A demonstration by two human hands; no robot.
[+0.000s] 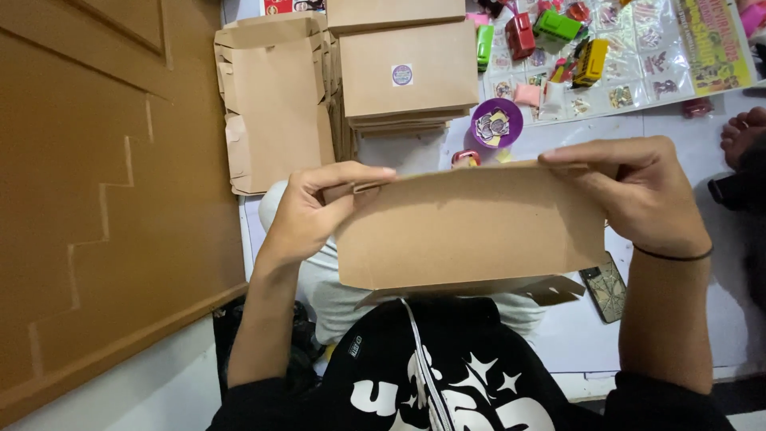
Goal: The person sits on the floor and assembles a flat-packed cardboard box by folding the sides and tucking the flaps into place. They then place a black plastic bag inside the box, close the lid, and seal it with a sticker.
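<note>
Black fabric with white star shapes, the person's own shirt (pixel 447 383), fills the bottom edge, and both bare forearms rise from it. Just above, held over the lap, is a flat brown cardboard box (pixel 471 227), its long side running across, with a loose flap hanging under its near edge. At its left end the left hand (pixel 307 211) is closed on the corner, fingers curled over the top edge and thumb pressed to the near face. At the other end the right hand (pixel 638 191) grips the top edge the same way, fingers stretched along it; a thin dark band circles that wrist. A dark phone (pixel 606 286) lies on the white floor just beside the right forearm. Beyond the box sits a small purple bowl (pixel 496 124) holding round stickers. Farther off stand a stack of closed brown boxes (pixel 407 72) and a pile of unfolded box blanks (pixel 275 104), with bright toy cars (pixel 558 36) at the far edge. A wooden door (pixel 104 183) fills the left side.
</note>
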